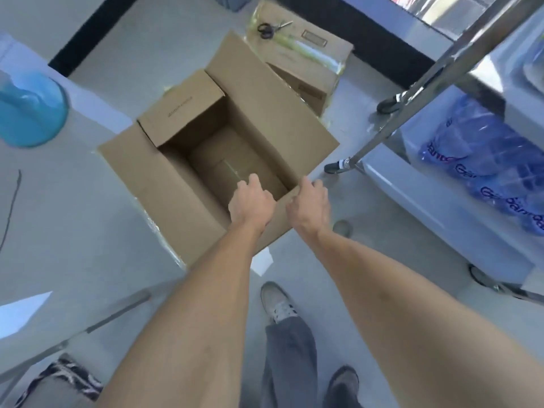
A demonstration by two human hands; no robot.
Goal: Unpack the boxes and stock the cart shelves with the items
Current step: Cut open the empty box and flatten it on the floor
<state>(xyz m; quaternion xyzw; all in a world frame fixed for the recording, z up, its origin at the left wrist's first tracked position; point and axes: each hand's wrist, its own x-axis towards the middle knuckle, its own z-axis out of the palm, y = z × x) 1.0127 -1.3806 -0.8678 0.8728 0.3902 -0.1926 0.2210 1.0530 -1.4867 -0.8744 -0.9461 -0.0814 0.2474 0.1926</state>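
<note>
The fingers of the left hand [250, 201] curl down over the near rim of the open box [223, 148], gripping the cardboard edge with the knuckles up. The right hand [309, 201] sits just beside it at the box's near right corner; its fingers bend over the edge and grasp the rim there, thumb on the inner side.

The open box stands on the floor, mouth up, all four flaps folded outward, nothing visible inside but its bare bottom. Its long axis runs from near left to far right.

Behind the open box's far flap sits a taped box [309, 57], with scissors [272, 28] on top. Right of the open box stands the cart [412, 184], its lower shelf holding blue packs [482, 160].
</note>
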